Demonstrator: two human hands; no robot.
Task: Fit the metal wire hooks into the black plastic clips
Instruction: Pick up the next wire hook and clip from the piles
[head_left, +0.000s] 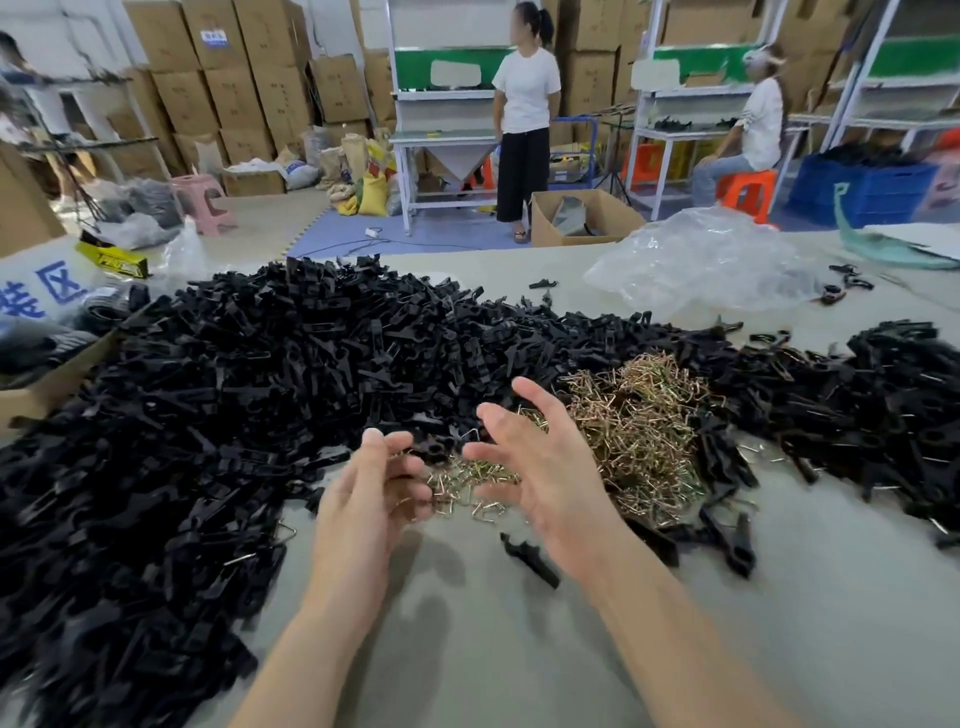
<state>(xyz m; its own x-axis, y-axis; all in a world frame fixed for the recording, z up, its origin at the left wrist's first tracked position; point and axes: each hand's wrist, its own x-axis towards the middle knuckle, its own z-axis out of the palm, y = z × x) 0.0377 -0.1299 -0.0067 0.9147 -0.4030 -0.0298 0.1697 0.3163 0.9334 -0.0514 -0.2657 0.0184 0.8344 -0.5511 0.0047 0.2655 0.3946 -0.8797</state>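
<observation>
From where I sit, my right hand hangs wide and slack, fingers spread, holding nothing. My left hand has its fingers curled inward, and motion blur stops me telling whether they pinch a part. Both hover over the near edge of the brass-coloured bent metal wire hooks, heaped on the grey-green table top. The black moulded plastic clips are banked in a far larger heap to the left, behind and to the right, with one loose black clip just below my right wrist.

I judge the hooks light, stiff and prone to snagging each other, so I would pinch one by a straight leg and shake it free. The clips look light, rigid and smooth; I would grip one across its flanks, leaving the slot clear.

On the white sign at far left I read the blue character 区; its neighbour is cut off. Lettering on the yellow box and the cardboard cartons is too small to read
</observation>
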